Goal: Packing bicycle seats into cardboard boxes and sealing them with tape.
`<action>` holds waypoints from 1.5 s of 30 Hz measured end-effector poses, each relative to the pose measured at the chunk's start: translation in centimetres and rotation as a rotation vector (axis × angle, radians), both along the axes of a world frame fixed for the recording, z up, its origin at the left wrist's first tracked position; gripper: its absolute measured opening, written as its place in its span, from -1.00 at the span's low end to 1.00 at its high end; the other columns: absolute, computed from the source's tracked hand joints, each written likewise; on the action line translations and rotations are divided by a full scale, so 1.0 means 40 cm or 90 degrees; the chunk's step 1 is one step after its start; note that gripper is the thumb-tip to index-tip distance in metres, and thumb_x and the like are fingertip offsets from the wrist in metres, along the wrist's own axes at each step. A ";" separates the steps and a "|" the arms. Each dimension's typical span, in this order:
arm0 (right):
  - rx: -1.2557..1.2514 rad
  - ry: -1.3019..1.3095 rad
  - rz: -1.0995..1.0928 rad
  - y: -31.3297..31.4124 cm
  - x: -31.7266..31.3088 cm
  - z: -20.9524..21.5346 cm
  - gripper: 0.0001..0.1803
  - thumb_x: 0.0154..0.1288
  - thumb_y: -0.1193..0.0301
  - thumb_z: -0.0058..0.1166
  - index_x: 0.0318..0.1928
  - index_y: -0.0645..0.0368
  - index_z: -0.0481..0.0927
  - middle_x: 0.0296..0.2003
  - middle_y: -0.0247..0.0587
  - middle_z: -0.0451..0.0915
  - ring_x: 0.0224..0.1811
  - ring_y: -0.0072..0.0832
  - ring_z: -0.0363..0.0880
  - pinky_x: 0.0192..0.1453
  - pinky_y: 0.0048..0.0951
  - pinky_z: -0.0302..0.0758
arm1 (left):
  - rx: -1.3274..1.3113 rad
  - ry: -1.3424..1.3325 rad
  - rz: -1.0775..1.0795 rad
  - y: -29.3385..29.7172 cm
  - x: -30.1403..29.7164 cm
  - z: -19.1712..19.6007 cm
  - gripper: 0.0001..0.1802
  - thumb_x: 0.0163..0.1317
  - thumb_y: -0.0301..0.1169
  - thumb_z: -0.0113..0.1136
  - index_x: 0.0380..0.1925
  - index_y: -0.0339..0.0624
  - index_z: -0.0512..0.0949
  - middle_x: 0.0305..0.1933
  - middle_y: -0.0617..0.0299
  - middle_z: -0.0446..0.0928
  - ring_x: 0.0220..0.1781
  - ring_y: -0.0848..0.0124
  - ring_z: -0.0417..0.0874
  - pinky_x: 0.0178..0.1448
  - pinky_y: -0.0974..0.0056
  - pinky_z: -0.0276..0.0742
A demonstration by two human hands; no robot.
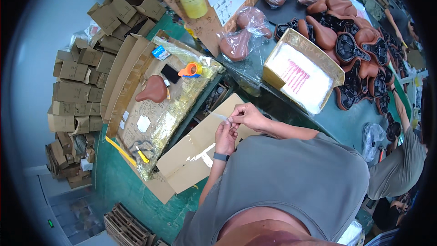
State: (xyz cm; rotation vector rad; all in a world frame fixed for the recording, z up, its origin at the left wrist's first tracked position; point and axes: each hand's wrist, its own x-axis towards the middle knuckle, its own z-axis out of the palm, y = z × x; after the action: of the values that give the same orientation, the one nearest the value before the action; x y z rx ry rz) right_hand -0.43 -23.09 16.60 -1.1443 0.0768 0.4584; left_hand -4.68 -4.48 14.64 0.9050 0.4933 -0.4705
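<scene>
My left hand [225,137], with a dark band on its wrist, and my right hand [248,115] meet in front of my body. Fingertips of both pinch a thin, pale, see-through strip [218,115]; whether it is tape or plastic film I cannot tell. Beneath the hands lies a large flat cardboard box [182,166] with torn white patches. On the tape-covered bench to the left rests a brown bicycle saddle [154,89]. Close by it are a black phone [170,74], an orange-and-blue tape dispenser [191,69] and a yellow-handled cutter [143,156].
An open carton [277,79] holding white printed sheets stands on the green table, right of centre. Many brown saddles [324,34] are piled beyond it, with bagged saddles [236,45] nearby. Stacked cardboard boxes [73,91] line the left wall. A co-worker [396,168] stands at the right.
</scene>
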 end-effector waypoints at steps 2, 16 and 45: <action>-0.002 -0.036 -0.011 -0.061 0.014 0.005 -0.90 0.44 0.60 0.39 -0.26 0.38 0.76 -0.32 -0.22 0.72 -0.36 -0.53 0.76 -0.24 -0.48 0.71 | 0.056 0.002 0.011 -0.082 0.023 0.040 -0.74 0.66 -0.20 0.27 0.17 -0.05 0.58 -0.13 0.36 0.69 -0.15 0.54 0.70 -0.14 0.42 0.57; 0.001 -0.075 0.006 -0.220 0.039 0.086 -0.83 0.35 0.59 0.43 -0.38 0.30 0.69 -0.45 -0.31 0.71 -0.41 -0.63 0.69 -0.33 -0.52 0.62 | 0.046 -0.212 -0.203 -0.169 0.135 0.155 -0.75 0.62 -0.34 0.30 0.10 -0.25 0.53 0.05 0.06 0.71 -0.01 0.27 0.81 0.17 0.07 0.82; 0.065 0.302 0.134 -0.350 0.048 -0.508 -0.62 0.56 0.16 0.33 0.14 0.19 0.79 -0.08 -0.37 0.76 -0.11 -0.66 0.65 0.01 -0.52 0.60 | 0.781 -0.894 -0.580 -0.179 0.222 -0.165 -0.84 0.29 -0.61 0.44 -0.14 -0.24 0.76 0.12 0.09 0.80 0.05 0.10 0.85 0.12 0.12 0.82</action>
State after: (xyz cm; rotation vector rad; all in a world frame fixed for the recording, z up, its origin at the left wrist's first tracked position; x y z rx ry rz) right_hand 1.50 -37.10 -3.74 -0.9285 0.3433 0.9054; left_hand 4.19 -11.64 8.03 2.3423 -1.1407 -0.1710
